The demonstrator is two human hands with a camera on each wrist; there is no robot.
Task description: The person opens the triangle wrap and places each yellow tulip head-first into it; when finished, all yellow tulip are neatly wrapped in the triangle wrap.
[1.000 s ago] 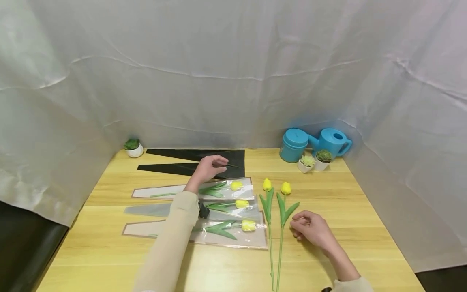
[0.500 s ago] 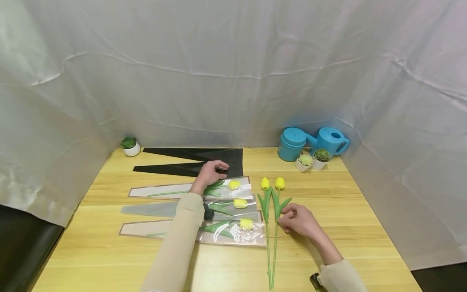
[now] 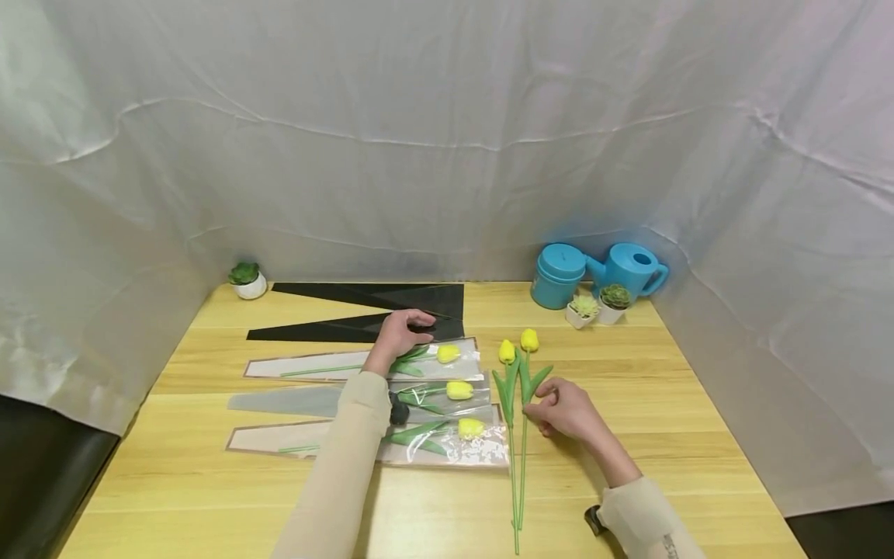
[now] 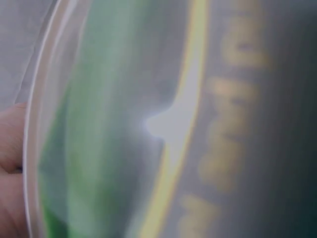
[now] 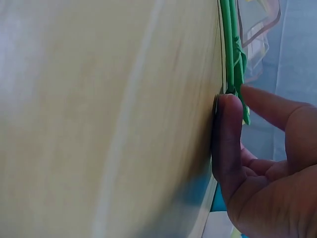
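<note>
Two yellow artificial tulips lie on the wooden table. My right hand (image 3: 566,407) pinches the stem of the right tulip (image 3: 529,341) below its leaves; the left tulip (image 3: 506,352) lies close beside it. In the right wrist view, thumb and finger meet at the green stems (image 5: 230,44). My left hand (image 3: 401,334) rests at the nearer black flower sleeve (image 3: 317,328), thumb and forefinger apart; its other fingers are hidden. The left wrist view is mostly filled by a blurred clear sleeve with green leaves (image 4: 99,119) inside.
Nearer than the black sleeves, three sleeved tulips lie in a row: the top (image 3: 447,354), middle (image 3: 459,390) and bottom (image 3: 470,428). A blue canister (image 3: 559,276), watering can (image 3: 628,268) and small potted succulents (image 3: 581,310) stand back right. Another potted plant (image 3: 247,281) stands back left.
My right hand has moved left onto the right tulip's stem and shifted that tulip left and away. My left hand has lowered slightly; the nearer black sleeve's narrow end has swung toward me.
</note>
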